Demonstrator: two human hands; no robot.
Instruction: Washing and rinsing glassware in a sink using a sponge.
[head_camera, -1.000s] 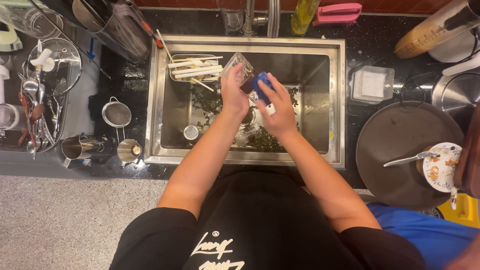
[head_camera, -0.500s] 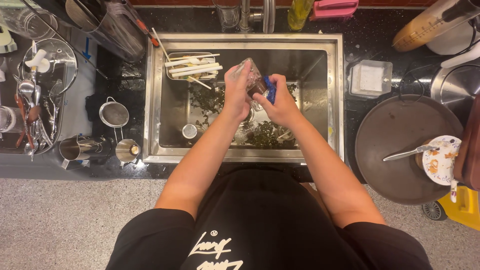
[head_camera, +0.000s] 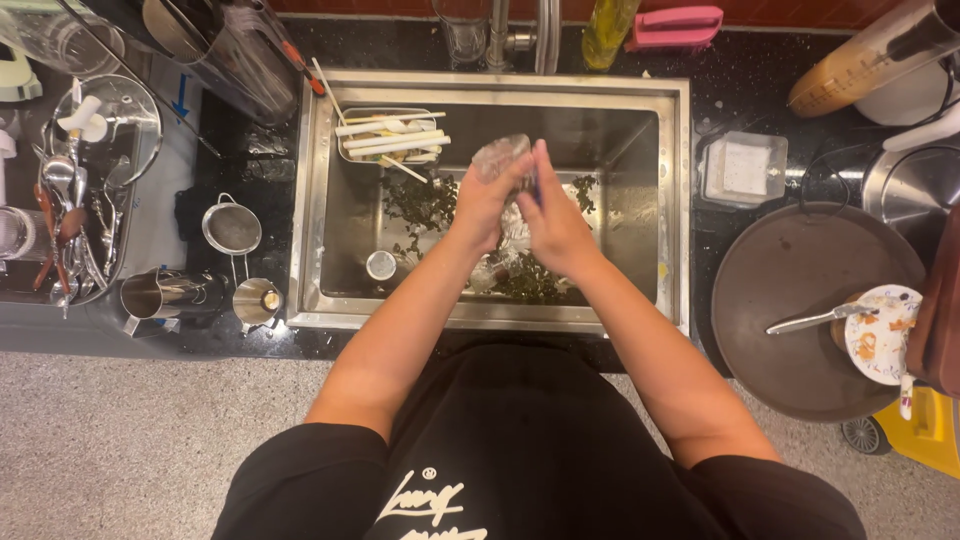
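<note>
Left hand (head_camera: 483, 205) wrapped round a clear ribbed glass (head_camera: 500, 157) — right hand (head_camera: 553, 222) flat-fingered against it, grip unclear.

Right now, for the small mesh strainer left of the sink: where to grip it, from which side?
Probably by its thin wire handle, coming from the near, counter-edge side. The mesh strainer sits bowl-up on the black counter, its handle running toward the steel cups. The round bowl offers no pinch point; both hands are busy over the sink.

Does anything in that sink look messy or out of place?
Yes. Dark green leafy scraps lie scattered across the bottom of the sink, under the left hand and right hand, which hold a clear glass. White sticks lie askew over a small metal tray in the sink's back left corner.
</note>
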